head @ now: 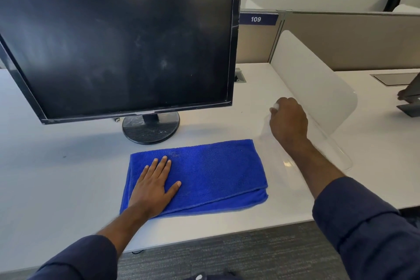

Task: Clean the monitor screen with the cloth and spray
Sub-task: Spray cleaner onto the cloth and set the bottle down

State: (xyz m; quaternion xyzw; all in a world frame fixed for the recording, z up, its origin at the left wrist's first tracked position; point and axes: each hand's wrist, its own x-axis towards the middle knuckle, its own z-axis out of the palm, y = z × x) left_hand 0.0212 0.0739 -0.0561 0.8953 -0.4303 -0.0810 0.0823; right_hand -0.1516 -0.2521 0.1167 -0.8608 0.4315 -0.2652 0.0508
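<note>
1. Progress: early stage, by my read. Monitor (118, 45) screen shows smudges and dusty haze across centre and right; no wet streaks or wiped patches visible. Spraying and wiping both look still to do.
2. Cloth (204, 173): blue, terry-type, folded to a rectangle, lying flat on white desk (56, 177) just in front of monitor stand (151, 127). Looks dry and mostly clean; faint pale fleck near its far edge.
3. Spray bottle (267, 125): clear/whitish, blurred, stands on desk right of cloth, near the translucent divider (318, 88). Nozzle end only partly seen under the hand; fill level can't tell.
4. Left hand (154, 183): fingers straight, palm flat on cloth's left part, pressing or resting; not gripping.
5. Right hand (288, 120): fingers curled round the top of spray bottle, grasping it; bottle seems not lifted clear of desk, blur makes this unsure.
6. Monitor: black bezel, screen off, tilted back a bit, film or tape along the top edge and right side. Sits on round black stand at desk's rear-left.
7. Left to do, est.: spray, wipe the full panel.
</note>
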